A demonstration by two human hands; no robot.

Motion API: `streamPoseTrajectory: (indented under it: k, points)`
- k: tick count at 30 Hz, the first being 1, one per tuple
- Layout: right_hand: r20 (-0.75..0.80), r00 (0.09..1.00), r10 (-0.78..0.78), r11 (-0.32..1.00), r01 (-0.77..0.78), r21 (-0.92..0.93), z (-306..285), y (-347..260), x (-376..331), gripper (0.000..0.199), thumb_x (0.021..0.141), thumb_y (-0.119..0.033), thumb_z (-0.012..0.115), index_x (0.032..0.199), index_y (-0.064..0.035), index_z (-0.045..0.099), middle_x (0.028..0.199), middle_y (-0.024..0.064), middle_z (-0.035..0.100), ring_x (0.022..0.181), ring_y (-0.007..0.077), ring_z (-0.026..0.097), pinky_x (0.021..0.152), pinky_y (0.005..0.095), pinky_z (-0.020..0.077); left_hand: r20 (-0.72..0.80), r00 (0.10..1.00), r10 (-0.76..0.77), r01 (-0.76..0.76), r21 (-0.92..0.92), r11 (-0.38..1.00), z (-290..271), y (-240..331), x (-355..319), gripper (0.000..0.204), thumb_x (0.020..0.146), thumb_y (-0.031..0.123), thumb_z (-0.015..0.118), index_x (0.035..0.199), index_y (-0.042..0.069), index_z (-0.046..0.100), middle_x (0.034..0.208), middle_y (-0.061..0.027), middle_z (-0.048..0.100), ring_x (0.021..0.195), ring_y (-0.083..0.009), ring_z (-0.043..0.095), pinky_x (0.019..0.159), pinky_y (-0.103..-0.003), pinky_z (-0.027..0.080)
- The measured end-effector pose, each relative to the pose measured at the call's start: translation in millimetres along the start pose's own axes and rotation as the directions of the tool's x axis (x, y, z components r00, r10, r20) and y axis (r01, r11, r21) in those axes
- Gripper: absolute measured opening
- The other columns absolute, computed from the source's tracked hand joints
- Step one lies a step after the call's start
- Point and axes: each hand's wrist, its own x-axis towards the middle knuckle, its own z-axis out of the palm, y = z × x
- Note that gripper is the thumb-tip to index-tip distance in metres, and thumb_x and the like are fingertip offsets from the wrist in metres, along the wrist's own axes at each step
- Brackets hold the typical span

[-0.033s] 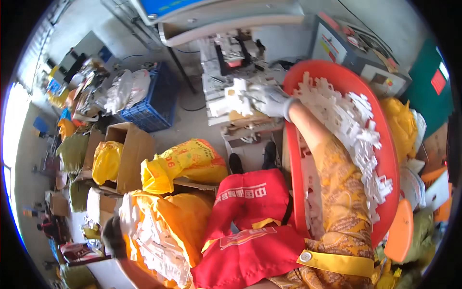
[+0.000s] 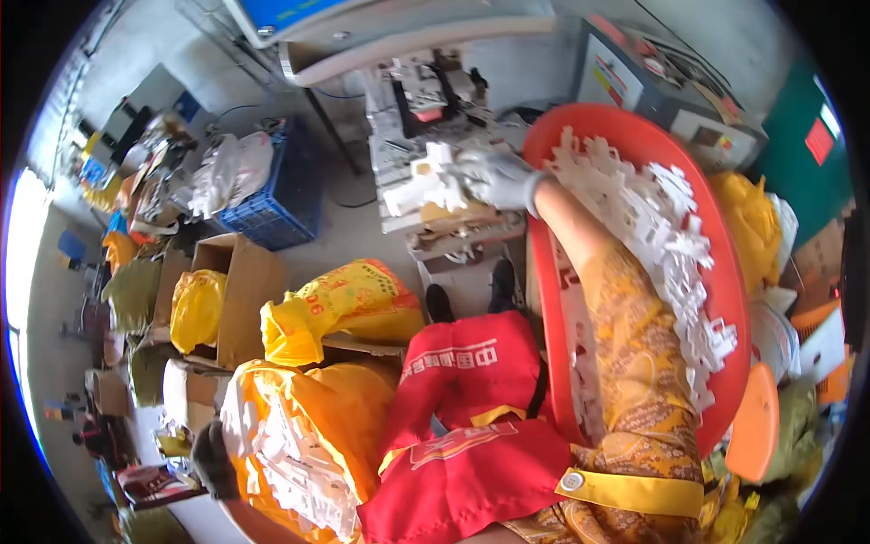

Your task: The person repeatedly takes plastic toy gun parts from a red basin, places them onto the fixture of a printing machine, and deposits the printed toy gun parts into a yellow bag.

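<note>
My right hand point(image 2: 500, 179), in a pale grey glove, reaches over the narrow bench in front of me. Its fingers close against a cluster of white plastic parts point(image 2: 433, 181); the fingertips are partly hidden. At the lower left is my left hand point(image 2: 214, 458), in a dark glove, beside the open orange bag point(image 2: 340, 426). Its fingers are too dark and blurred to read. Thin white plastic pieces point(image 2: 294, 471) fill the bag's mouth. To the right, a large red tub point(image 2: 729, 399) holds a heap of branching white plastic parts point(image 2: 634, 208).
A metal-edged machine point(image 2: 417, 41) overhangs the far end of the bench point(image 2: 385, 136). A yellow printed sack point(image 2: 349, 299), a cardboard box point(image 2: 249, 299) and a blue crate point(image 2: 281, 204) stand to the left. An orange stool-like piece point(image 2: 754, 424) is beside the tub.
The view has shifted slightly, so the bench and tub sit a little further left and up. My right hand stays at the white parts; my left hand remains by the orange bag.
</note>
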Motion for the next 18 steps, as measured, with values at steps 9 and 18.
streamPoseTrajectory:
  k: [9, 18]
  points:
    - [-0.484, 0.874, 0.043, 0.877, 0.199, 0.437, 125.4, 44.1, -3.1, 0.031, 0.079, -0.013, 0.057, 0.11, -0.0132, 0.058, 0.114, 0.0143, 0.05, 0.093, 0.029, 0.055, 0.085, 0.0413, 0.0408, 0.146, 0.976, -0.159, 0.184, -0.179, 0.966, 23.0, -114.0, -26.5, 0.023, 0.088, 0.018, 0.053, 0.085, -0.003, 0.061, 0.08, -0.0089, 0.064, 0.071, -0.0174, 0.058, 0.068, -0.03, 0.047]
    - [-0.689, 0.661, 0.296, 0.942, -0.085, 0.323, 168.9, 32.4, -181.7, 0.026, 0.073, -0.01, 0.058, 0.099, -0.01, 0.061, 0.104, 0.011, 0.056, 0.094, 0.0301, 0.055, 0.082, 0.0413, 0.0443, 0.246, 0.944, 0.219, -0.173, -0.194, 0.966, 66.0, 72.9, 62.0, 0.02, 0.083, 0.012, 0.056, 0.094, -0.003, 0.062, 0.088, -0.0122, 0.064, 0.08, -0.025, 0.061, 0.073, -0.032, 0.048]
